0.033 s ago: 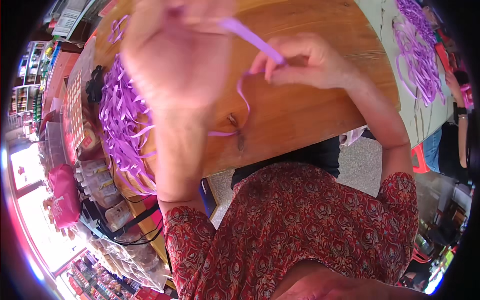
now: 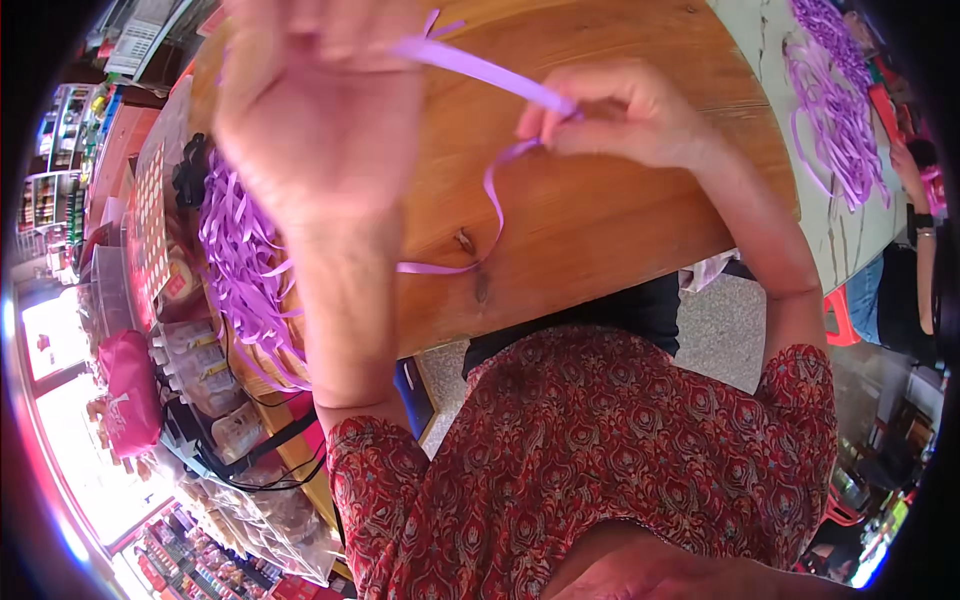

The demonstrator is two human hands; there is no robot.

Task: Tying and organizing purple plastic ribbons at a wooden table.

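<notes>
My right hand (image 2: 620, 112) pinches a flat purple ribbon (image 2: 488, 72) between thumb and fingertips above the wooden table (image 2: 600, 220). From there one stretch runs up and left to my left hand (image 2: 320, 120). That hand is raised near the camera, palm showing, smeared by motion, its fingers partly cut off by the top edge. The ribbon meets its fingers, which appear closed on it. Below my right hand the loose part curves down to the tabletop and passes behind my left forearm. A heap of purple ribbons (image 2: 240, 250) lies left of that forearm.
On the pale marbled table (image 2: 840, 240) at the right, more purple ribbons (image 2: 840, 130) lie in a bunch. Another person's arm (image 2: 925, 260) shows at the far right. Bottles (image 2: 195, 350), a pink pouch (image 2: 130, 390) and black cables (image 2: 270, 480) crowd the left side.
My left hand has moved left, and the ribbon between my hands now shows a longer, straighter stretch. My right hand has barely shifted and keeps its pinch.
</notes>
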